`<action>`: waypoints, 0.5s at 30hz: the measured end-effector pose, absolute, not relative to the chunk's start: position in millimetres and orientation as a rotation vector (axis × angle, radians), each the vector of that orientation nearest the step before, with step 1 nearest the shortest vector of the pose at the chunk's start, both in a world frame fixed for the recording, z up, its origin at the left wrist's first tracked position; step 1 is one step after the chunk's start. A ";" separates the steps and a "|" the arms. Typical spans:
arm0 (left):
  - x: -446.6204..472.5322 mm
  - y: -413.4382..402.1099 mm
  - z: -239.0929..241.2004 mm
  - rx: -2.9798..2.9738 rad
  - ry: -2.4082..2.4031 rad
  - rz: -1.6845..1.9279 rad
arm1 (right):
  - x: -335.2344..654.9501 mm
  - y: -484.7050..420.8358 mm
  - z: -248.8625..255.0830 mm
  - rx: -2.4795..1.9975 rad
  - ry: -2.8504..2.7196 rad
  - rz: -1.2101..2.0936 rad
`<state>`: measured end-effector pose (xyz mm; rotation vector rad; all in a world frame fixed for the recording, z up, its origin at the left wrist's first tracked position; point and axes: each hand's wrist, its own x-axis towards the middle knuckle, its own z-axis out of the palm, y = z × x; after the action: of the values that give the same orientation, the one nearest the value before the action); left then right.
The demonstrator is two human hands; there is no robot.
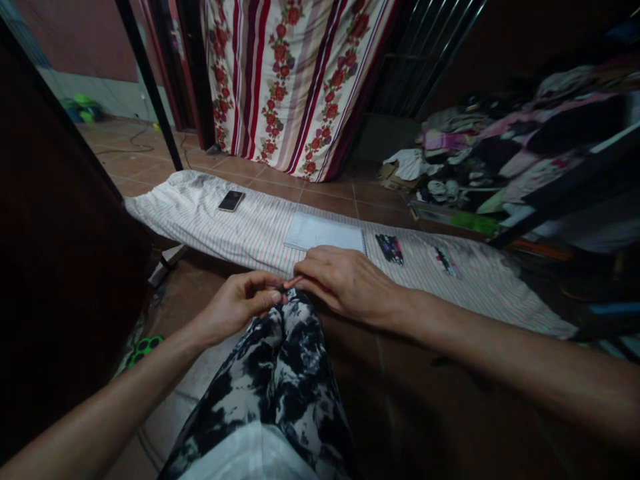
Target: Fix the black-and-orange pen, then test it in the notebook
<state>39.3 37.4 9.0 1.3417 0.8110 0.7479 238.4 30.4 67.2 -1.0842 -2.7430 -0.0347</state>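
Note:
Above my knees, my left hand (245,299) pinches a small dark thing, perhaps a sharpener, between thumb and fingers. My right hand (345,279) is closed around a thin orange pencil (294,282), whose end meets that dark thing. Most of the pencil is hidden under the right fingers. Just beyond the hands lies a spiral notebook (325,231) with a pale page up, on a striped cloth (265,233). To its right are a bunch of dark pens or pencils (389,249) and a smaller group of slim items (447,262), too blurred to name.
A phone (231,201) lies toward the cloth's left end. Behind, a floral striped curtain (280,87) hangs to the tiled floor (270,177). A heap of clothes (500,147) fills the right side, and a dark upright post (150,83) stands at the left.

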 end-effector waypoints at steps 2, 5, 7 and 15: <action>40.7 34.2 8.3 1.396 0.826 0.780 | 237.4 28.3 66.5 -1.105 -2.753 -0.103; 42.2 29.4 6.4 1.569 0.841 0.816 | 234.7 23.9 65.4 -1.172 -2.715 -0.064; 41.4 27.2 5.6 1.689 0.854 0.839 | 232.9 20.8 66.1 -1.242 -2.680 -0.008; 32.8 20.3 12.0 2.185 0.847 0.853 | 221.2 4.1 75.0 -1.673 -2.496 0.400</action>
<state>32.8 20.3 12.0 2.1853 0.8468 0.8529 221.2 4.1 75.0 -1.6730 -2.4959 0.4001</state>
